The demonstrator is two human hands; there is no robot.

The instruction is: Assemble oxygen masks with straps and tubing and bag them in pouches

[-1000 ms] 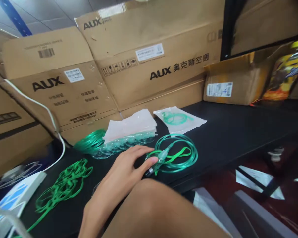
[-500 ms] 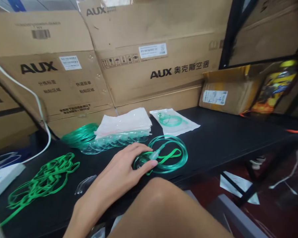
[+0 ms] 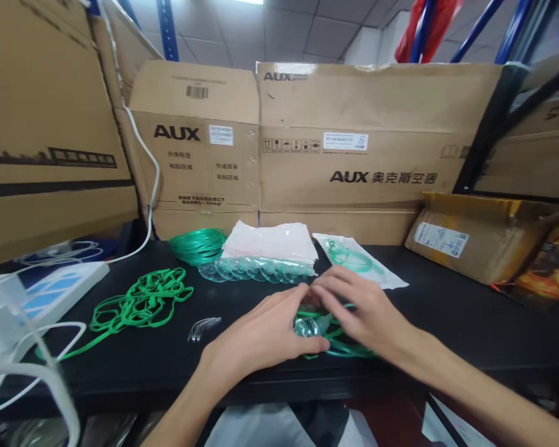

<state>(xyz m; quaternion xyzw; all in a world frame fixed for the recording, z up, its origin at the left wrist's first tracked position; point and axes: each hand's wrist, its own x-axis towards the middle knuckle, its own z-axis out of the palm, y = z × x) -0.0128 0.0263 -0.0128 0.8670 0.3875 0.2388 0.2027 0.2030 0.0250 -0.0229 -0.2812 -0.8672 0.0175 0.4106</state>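
Head view, right hand (image 3: 363, 313) newly joined left hand (image 3: 265, 332) on green tubing (image 3: 328, 329) near surface's front edge, fingers of both loosely grasping it.

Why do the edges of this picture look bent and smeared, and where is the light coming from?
Head view: the wide lens bows the brown cardboard boxes outward; the white cable at lower left is blurred, the middle sharper; a ceiling lamp glares at the top edge; both hands, left hand and right hand, throw soft shadows on the black table.

Green tubing coil (image 3: 342, 338) mostly hidden under left hand (image 3: 265, 332) and right hand (image 3: 361, 310). White cable (image 3: 37, 366) blurred, cut off at left edge.
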